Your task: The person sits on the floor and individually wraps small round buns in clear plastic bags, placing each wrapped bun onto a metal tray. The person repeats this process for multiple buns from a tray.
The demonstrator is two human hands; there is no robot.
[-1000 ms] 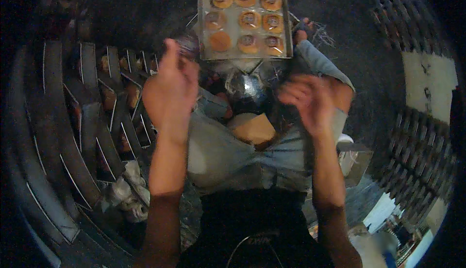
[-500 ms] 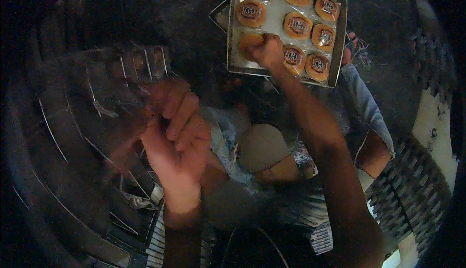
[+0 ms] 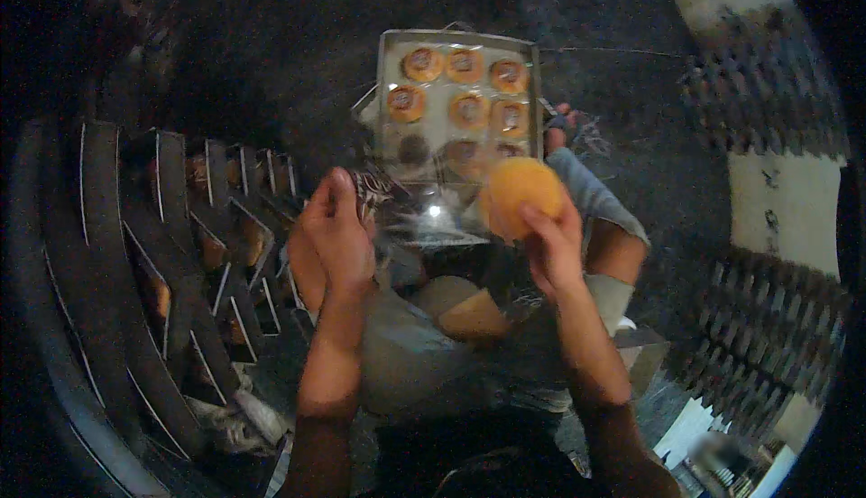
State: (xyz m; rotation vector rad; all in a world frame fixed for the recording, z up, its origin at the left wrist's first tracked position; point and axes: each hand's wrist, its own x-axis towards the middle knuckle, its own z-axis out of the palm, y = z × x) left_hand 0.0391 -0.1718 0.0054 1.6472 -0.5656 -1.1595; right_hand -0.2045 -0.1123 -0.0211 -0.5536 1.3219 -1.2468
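In my right hand (image 3: 555,241) is a round golden bun (image 3: 519,193), gripped along its near right side and raised in front of the tray's near edge. My left hand (image 3: 336,236) is closed, thumb up, on the edge of a clear plastic bag (image 3: 424,214) with dark printing. The bag stretches rightward toward the bun and shines in the middle; whether the two touch I cannot tell. Beyond both hands lies a shallow square metal tray (image 3: 385,58) holding several flat round buns (image 3: 465,65) in clear printed wrappers. The bag and the held bun partly cover its near row.
On the left stand rows of dark trays or racks (image 3: 99,191) on edge, with brown pieces between some. My bent legs (image 3: 600,218) are below the tray. Dark stacked crates (image 3: 767,336) and a pale panel (image 3: 780,218) line the right side.
My right hand has come back from the tray's near left corner and now holds a bun closer to me. My left hand has turned and grips the clear bag. The view has shifted.
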